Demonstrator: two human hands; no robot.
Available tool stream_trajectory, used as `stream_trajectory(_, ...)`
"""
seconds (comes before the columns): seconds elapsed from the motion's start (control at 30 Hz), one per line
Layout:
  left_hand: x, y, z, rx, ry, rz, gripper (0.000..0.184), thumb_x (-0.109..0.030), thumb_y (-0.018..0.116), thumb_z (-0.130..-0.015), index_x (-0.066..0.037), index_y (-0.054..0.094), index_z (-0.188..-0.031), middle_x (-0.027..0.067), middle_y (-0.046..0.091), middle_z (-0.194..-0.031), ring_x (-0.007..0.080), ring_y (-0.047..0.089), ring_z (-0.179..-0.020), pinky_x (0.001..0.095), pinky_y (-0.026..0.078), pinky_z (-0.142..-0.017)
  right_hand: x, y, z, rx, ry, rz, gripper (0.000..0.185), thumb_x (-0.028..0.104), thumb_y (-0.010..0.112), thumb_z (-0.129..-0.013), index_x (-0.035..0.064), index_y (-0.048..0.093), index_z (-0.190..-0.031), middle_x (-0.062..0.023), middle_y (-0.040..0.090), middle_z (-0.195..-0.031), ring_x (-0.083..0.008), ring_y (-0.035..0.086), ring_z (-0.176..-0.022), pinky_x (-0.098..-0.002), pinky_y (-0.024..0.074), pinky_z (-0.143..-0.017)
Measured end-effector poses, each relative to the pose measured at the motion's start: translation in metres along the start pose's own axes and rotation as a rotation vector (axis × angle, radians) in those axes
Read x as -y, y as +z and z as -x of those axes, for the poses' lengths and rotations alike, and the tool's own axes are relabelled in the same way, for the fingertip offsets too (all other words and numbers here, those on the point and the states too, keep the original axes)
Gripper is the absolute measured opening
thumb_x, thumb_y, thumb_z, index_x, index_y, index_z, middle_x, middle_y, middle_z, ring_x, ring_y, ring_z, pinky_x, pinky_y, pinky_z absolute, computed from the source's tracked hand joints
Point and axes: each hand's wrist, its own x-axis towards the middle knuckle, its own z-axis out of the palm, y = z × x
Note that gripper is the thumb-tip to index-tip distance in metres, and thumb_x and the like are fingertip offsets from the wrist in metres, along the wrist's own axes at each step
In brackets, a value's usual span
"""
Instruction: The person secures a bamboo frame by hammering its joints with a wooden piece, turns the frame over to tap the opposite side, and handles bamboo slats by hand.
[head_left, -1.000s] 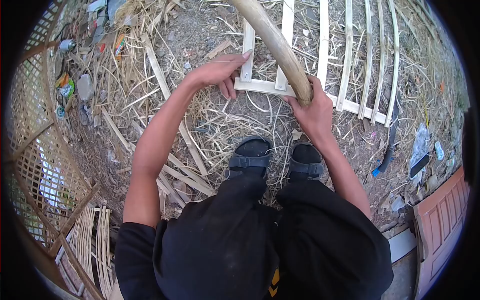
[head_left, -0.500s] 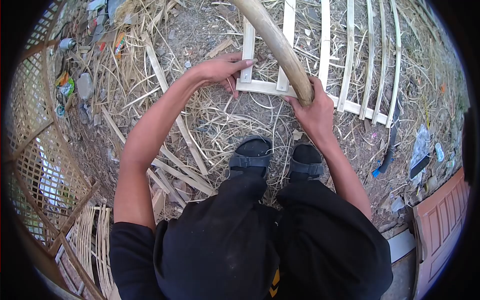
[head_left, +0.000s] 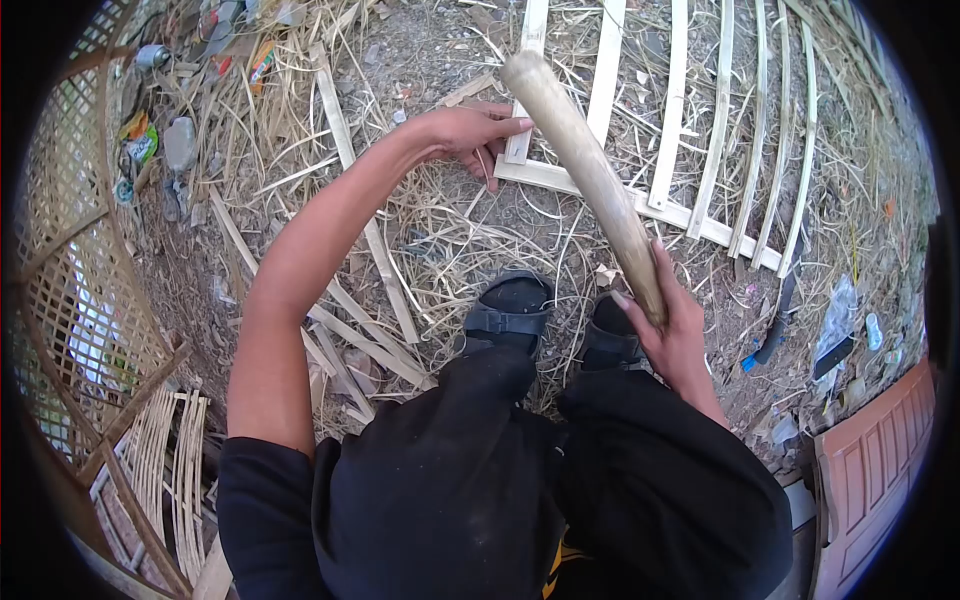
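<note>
Stick [head_left: 598, 180] held at near end by right hand [head_left: 682, 338] | left hand [head_left: 462, 132]: thumb over end slat [head_left: 517, 148], cannot tell if gripping

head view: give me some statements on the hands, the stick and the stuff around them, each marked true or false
1. The right hand holds the wooden stick. True.
2. The left hand is on the wooden stick too. False: it is at a corner of the slat frame.
3. The wooden stick crosses in front of the slat frame in this view. True.
4. Both feet are bare. False: dark sandals are on them.
5. A lattice panel shows along the picture's left side. True.
</note>
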Motion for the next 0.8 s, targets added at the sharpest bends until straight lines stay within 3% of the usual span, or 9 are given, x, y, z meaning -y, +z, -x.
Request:
stream_trajectory(0.07,0.003,-0.002,-0.005,-0.02,-0.029,0.012,0.05,-0.041,0.043,-0.109,0.001,0.048,-0.137,0.0153,0.067,-0.096,0.0243,0.076,-0.071,0.0262,0.06,-0.055,-0.008,-0.008,0.015,0.059,-0.004,0.081,0.069,0.019,0.079,-0.088,0.0185,0.05,-0.151,-0.014,0.064,-0.092,-0.032,0.066,-0.071,-0.0414,0.0553,-0.069)
stream_trajectory(0.23,-0.012,0.003,0.012,-0.046,0.01,0.035,0.04,-0.031,0.043,-0.11,-0.002,0.047,-0.138,0.0225,0.069,-0.111,0.0265,0.076,-0.077,0.0331,0.066,-0.068,-0.042,-0.009,0.041,0.116,-0.081,0.148,0.068,0.017,0.079,-0.088,0.0183,0.052,-0.15,-0.0132,0.062,-0.089,-0.0311,0.065,-0.07,-0.0417,0.0541,-0.066)
stream_trajectory(0.33,-0.015,-0.002,0.009,0.004,-0.079,0.041,0.038,-0.024,0.048,-0.107,-0.001,0.046,-0.138,0.0265,0.065,-0.12,0.0284,0.076,-0.084,0.0356,0.068,-0.075,-0.046,-0.009,0.035,0.125,-0.057,0.202,0.068,0.016,0.079,-0.087,0.019,0.053,-0.149,-0.013,0.062,-0.09,-0.0313,0.065,-0.07,-0.0413,0.0544,-0.064)
stream_trajectory(0.43,-0.005,-0.006,0.003,0.059,-0.061,0.109,0.044,-0.026,0.053,-0.106,0.0,0.045,-0.14,0.0253,0.066,-0.118,0.0287,0.076,-0.087,0.0354,0.068,-0.075,-0.041,-0.006,0.031,0.048,-0.046,0.152,0.067,0.016,0.079,-0.086,0.0214,0.053,-0.148,-0.0129,0.063,-0.09,-0.0316,0.066,-0.07,-0.0411,0.0553,-0.064)
stream_trajectory(0.5,-0.004,-0.003,0.003,-0.004,-0.016,0.08,0.054,-0.037,0.047,-0.108,0.003,0.042,-0.143,0.0323,0.066,-0.114,0.0343,0.076,-0.085,0.0363,0.068,-0.072,-0.043,-0.006,0.032,-0.035,-0.087,0.063,0.067,0.016,0.079,-0.086,0.0232,0.053,-0.148,-0.0129,0.063,-0.09,-0.0318,0.066,-0.07,-0.0412,0.0558,-0.064)
stream_trajectory(0.57,0.005,-0.008,-0.012,0.052,0.025,0.054,0.059,-0.044,0.051,-0.106,0.002,0.042,-0.142,0.0269,0.068,-0.115,0.0308,0.077,-0.086,0.0373,0.067,-0.075,-0.05,-0.009,0.034,0.032,-0.23,0.116,0.067,0.014,0.078,-0.086,0.0237,0.054,-0.148,-0.0135,0.065,-0.094,-0.0318,0.068,-0.073,-0.0412,0.0574,-0.066)
stream_trajectory(0.6,0.009,-0.01,-0.017,0.052,0.02,0.075,0.059,-0.045,0.05,-0.106,0.002,0.044,-0.141,0.0254,0.068,-0.117,0.0301,0.076,-0.086,0.0382,0.067,-0.075,-0.05,-0.011,0.031,0.03,-0.229,0.119,0.067,0.014,0.078,-0.086,0.0237,0.054,-0.148,-0.0135,0.065,-0.094,-0.0318,0.068,-0.073,-0.0412,0.0574,-0.066)
stream_trajectory(0.67,0.005,-0.005,-0.011,0.053,0.013,0.098,0.058,-0.045,0.049,-0.106,0.002,0.045,-0.14,0.0239,0.068,-0.118,0.0293,0.076,-0.087,0.039,0.067,-0.076,-0.049,-0.013,0.024,0.267,0.009,0.311,0.066,0.013,0.078,-0.085,0.0233,0.056,-0.146,-0.0132,0.065,-0.095,-0.0314,0.069,-0.074,-0.0403,0.058,-0.065)
stream_trajectory(0.8,0.004,-0.007,-0.013,0.014,0.023,-0.013,0.053,-0.045,0.046,-0.107,0.001,0.048,-0.135,0.0233,0.069,-0.117,0.027,0.076,-0.088,0.0384,0.067,-0.077,-0.046,-0.005,0.033,0.118,-0.158,0.22,0.066,0.015,0.078,-0.085,0.0236,0.056,-0.146,-0.0129,0.064,-0.095,-0.0314,0.068,-0.073,-0.0403,0.058,-0.065)
